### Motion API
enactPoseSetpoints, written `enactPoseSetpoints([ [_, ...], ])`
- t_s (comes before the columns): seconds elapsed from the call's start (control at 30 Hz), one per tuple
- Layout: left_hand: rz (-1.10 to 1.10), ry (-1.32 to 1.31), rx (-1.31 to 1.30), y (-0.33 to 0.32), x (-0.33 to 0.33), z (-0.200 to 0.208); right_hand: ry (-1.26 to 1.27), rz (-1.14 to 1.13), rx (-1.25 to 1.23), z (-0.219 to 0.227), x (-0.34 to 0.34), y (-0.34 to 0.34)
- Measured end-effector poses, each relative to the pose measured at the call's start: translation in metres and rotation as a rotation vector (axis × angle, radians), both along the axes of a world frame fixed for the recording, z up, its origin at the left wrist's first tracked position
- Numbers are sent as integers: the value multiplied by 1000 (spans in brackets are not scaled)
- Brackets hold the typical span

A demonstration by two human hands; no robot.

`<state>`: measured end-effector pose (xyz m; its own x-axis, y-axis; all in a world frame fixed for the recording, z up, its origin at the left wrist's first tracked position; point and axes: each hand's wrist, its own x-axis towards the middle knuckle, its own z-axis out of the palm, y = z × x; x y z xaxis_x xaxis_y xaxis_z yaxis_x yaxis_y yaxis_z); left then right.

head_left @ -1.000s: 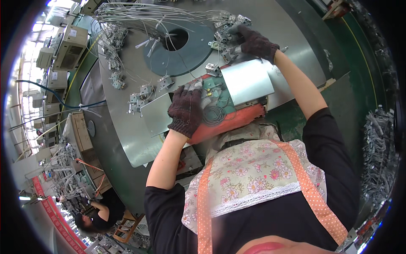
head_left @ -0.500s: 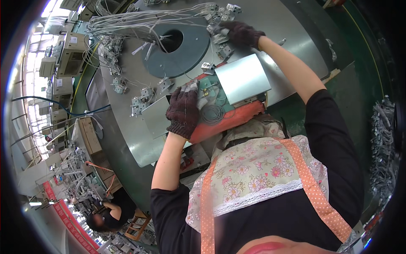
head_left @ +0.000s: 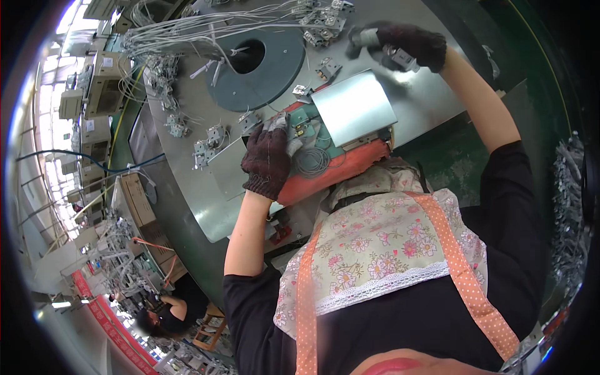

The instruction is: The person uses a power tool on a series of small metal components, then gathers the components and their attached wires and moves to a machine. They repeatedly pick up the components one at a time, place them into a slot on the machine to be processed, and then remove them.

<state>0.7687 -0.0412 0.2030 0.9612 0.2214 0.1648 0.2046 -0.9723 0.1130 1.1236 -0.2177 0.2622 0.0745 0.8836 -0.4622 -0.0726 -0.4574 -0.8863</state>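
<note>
My left hand (head_left: 267,156), in a dark knitted glove with pale fingertips, lies at the left side of a green fixture (head_left: 306,122). Its fingers are stretched out flat along the fixture's edge. Beside its thumb a coil of thin grey wire (head_left: 312,162) rests over a red padded edge (head_left: 337,176). A shiny square metal plate (head_left: 355,109) covers the fixture's right part. My right hand (head_left: 415,47), gloved too, is raised over the table's far right, closed round a small metal-cased part (head_left: 400,57). Another greyish piece at its fingertips is blurred.
A grey ring-shaped disc (head_left: 275,75) lies on the metal table (head_left: 206,209). Bundled white cables (head_left: 200,34) cross behind it. Several small metal-cased parts (head_left: 319,31) are heaped at the back; others sit left of the fixture. A co-worker (head_left: 172,312) is at the lower left.
My right hand has moved right and toward me, away from the heap of metal-cased parts, and now carries a part. My left hand has stayed at the fixture.
</note>
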Motion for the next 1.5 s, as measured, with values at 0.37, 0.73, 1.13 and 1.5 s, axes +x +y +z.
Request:
enactPoseSetpoints([
  [0.37, 7, 11, 15, 3, 9, -3, -1710, -277, 351, -3, -44, -36],
  [0.73, -17, -46, -9, 9, 9, -7, 478, -318, 618, -13, -63, -77],
  [1.13, 24, 24, -24, 6, 13, -4, 327, -123, 871, 28, -107, -56],
  [1.5, 20, 37, -32, 2, 15, -3, 603, -266, 546, 30, -131, -47],
])
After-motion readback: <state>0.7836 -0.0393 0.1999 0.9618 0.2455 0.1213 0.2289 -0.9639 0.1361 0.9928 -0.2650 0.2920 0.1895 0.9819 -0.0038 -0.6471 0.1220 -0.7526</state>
